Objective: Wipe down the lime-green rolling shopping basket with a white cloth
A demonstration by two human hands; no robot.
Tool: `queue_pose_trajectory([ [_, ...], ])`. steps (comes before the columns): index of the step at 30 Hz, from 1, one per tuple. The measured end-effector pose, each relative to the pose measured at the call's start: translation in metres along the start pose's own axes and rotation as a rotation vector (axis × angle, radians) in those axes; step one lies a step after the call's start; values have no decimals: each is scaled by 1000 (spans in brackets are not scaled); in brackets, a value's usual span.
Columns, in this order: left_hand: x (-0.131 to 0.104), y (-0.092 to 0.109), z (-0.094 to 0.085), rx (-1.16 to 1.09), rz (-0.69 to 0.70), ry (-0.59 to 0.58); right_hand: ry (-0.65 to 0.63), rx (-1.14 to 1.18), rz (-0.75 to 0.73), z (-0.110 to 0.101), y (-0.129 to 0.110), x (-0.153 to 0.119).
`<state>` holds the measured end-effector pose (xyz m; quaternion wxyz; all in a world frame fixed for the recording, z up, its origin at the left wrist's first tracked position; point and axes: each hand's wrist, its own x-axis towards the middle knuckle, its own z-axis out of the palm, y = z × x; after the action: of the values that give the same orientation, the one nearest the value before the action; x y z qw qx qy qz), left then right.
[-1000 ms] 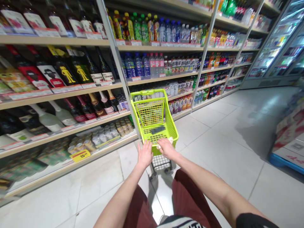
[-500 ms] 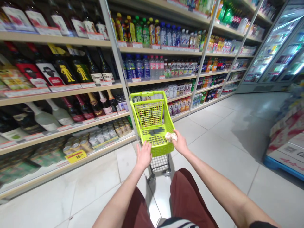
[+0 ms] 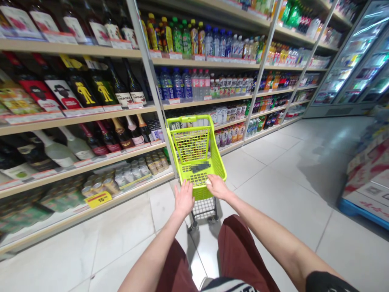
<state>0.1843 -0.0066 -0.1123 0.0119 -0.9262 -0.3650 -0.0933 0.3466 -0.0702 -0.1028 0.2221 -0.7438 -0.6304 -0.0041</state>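
Both hands rest on the near end of a lime-green shopping cart (image 3: 197, 156) standing on the tiled floor (image 3: 273, 194) of a supermarket aisle. The left hand (image 3: 184, 198) is laid on the cart's near rim with fingers extended and slightly spread; whether the fingers curl over a handle bar cannot be determined, as the bar itself is covered. The right hand (image 3: 216, 187) is closed over the near right part of the rim, and a small pale item shows at its fingertips; what that item is cannot be made out.

The cart lies directly ahead of the person, its long axis running away from the body and angled slightly left toward the shelving (image 3: 146, 109). Both arms reach it about equally; the right hand sits marginally further forward.

The basket appears to hold nothing except a dark blurred patch on its inner near wall. The lower frame and wheels are only partly visible beneath the basket, screened by the hands.

To the left, shelves carry dark wine bottles (image 3: 103, 91), sparkling-wine bottles below, and small jars (image 3: 133, 170) on the lowest level, with a yellow price tag (image 3: 97, 199). Further along stand water and soft-drink bottles (image 3: 182, 83). Glass-door fridges (image 3: 352, 61) close the aisle's far right. Stacked cartons (image 3: 369, 170) at right are cut off by the frame edge.
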Motion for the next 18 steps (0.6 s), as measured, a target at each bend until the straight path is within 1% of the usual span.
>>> queue_pose_trajectory([
  [3, 0, -1, -1, 22, 9, -13, 6, 84, -118, 9, -20, 4],
  [5, -1, -1, -3, 42, 21, -24, 21, 70, -147, 10, -24, 3],
  [6, -1, -2, -4, 49, 24, -28, 18, 45, -132, 7, -22, 1],
  [8, -2, -2, -5, 52, 25, -33, 0, -16, -54, -1, -9, -4],
  [10, -3, -2, -5, 43, 25, -41, 10, -57, 53, -11, 9, -9],
  [11, -2, -2, -5, 37, 26, -43, 40, -65, 103, -15, 18, -10],
  [13, -2, -1, -4, 26, 28, -42, 148, -72, 163, -20, 33, -13],
  [15, -1, 1, -3, 16, 34, -39, 260, -83, 151, -18, 42, -15],
  [16, -1, 1, -2, 13, 40, -38, 288, -86, 118, -17, 44, -16],
  [18, -1, 2, -2, 10, 50, -34, 265, -78, 21, -12, 45, -16],
])
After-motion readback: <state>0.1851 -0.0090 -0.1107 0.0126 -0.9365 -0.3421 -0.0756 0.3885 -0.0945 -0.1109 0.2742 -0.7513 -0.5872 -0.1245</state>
